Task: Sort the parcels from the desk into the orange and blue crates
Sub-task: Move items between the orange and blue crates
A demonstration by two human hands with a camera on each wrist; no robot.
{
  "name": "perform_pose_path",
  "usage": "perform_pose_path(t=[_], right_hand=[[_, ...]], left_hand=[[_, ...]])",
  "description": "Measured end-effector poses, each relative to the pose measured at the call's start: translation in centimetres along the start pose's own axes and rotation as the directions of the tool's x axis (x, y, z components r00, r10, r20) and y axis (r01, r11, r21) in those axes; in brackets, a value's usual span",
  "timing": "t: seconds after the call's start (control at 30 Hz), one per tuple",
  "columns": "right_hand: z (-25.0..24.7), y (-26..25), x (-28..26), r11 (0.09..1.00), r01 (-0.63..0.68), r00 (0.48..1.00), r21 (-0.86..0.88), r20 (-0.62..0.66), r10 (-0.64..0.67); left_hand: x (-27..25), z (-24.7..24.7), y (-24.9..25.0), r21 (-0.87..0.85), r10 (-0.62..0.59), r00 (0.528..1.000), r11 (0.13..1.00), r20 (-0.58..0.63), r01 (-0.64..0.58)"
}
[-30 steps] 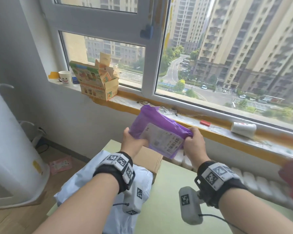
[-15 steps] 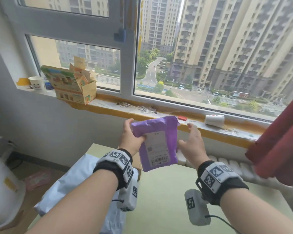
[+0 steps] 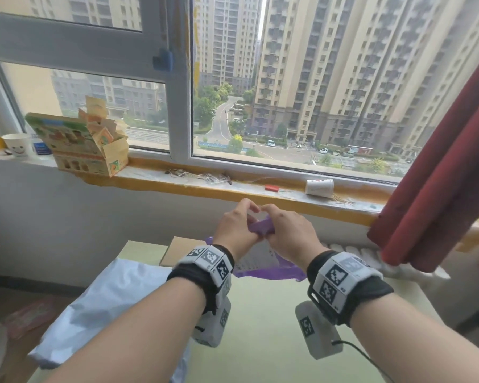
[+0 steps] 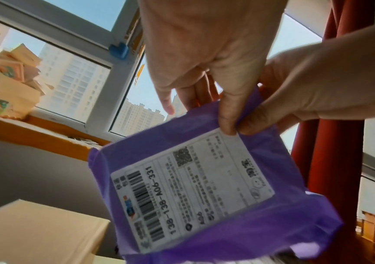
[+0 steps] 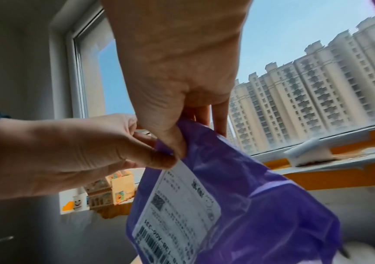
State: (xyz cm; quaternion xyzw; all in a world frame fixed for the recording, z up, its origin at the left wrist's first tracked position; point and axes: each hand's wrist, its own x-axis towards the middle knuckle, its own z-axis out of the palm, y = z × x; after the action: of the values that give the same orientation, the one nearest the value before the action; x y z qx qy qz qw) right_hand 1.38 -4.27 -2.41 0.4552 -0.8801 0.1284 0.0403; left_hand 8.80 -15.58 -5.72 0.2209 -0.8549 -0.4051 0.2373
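A purple poly-bag parcel (image 3: 262, 227) with a white shipping label hangs above the far part of the green desk (image 3: 260, 327). My left hand (image 3: 234, 225) and right hand (image 3: 284, 230) meet at its top edge and both pinch it. In the left wrist view the parcel (image 4: 204, 187) dangles label-side out below my left hand (image 4: 224, 114). In the right wrist view my right hand (image 5: 175, 142) pinches the same parcel (image 5: 249, 205) corner, thumb to thumb with the left. No crate is in view.
A pale blue-grey mailer bag (image 3: 103, 308) lies on the desk's left side, with a cardboard box (image 3: 177, 250) behind it. The window sill (image 3: 205, 186) carries a colourful carton (image 3: 83, 145) and a tipped paper cup (image 3: 319, 187). A red curtain (image 3: 440, 175) hangs at right.
My hands have moved from the parcel's sides to its top edge and come together. The parcel now hangs lower, label facing me, and my head has turned right.
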Motion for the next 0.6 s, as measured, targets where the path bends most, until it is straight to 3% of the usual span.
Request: perform_pose_path(t=[0.13,0.23,0.3,0.4,0.5,0.6], right_hand=[[-1.1,3.2,-1.4,0.983,-0.17,0.981,0.071,-0.078,0.175],[-2.2,6.4,-2.3,0.891,-0.313,0.907,0.327,-0.174,0.383],[-3.0,8.3,-3.0,0.768,-0.347,0.83,0.538,-0.206,0.519],[-3.8,11.1,-4.0,0.539,-0.315,0.732,0.782,-0.161,0.662],[-4.1,13.9,-5.4,0.291,-0.239,0.692,0.926,-0.047,0.72],[-5.1,16.4,-7.7,0.189,-0.229,0.68,0.955,0.018,0.733]], left_hand=[[0.6,1.5,0.6,0.026,-0.001,1.0,1.0,-0.009,0.002],[1.3,2.6,1.4,-0.007,-0.108,0.991,0.994,-0.085,0.108],[1.8,3.7,2.2,-0.073,-0.228,0.971,0.972,-0.073,0.223],[2.6,6.0,3.9,-0.16,-0.356,0.931,0.917,0.078,0.365],[3.0,9.3,6.1,-0.311,-0.378,0.892,0.841,0.25,0.443],[2.6,12.4,8.9,-0.475,-0.324,0.887,0.755,0.33,0.452]])
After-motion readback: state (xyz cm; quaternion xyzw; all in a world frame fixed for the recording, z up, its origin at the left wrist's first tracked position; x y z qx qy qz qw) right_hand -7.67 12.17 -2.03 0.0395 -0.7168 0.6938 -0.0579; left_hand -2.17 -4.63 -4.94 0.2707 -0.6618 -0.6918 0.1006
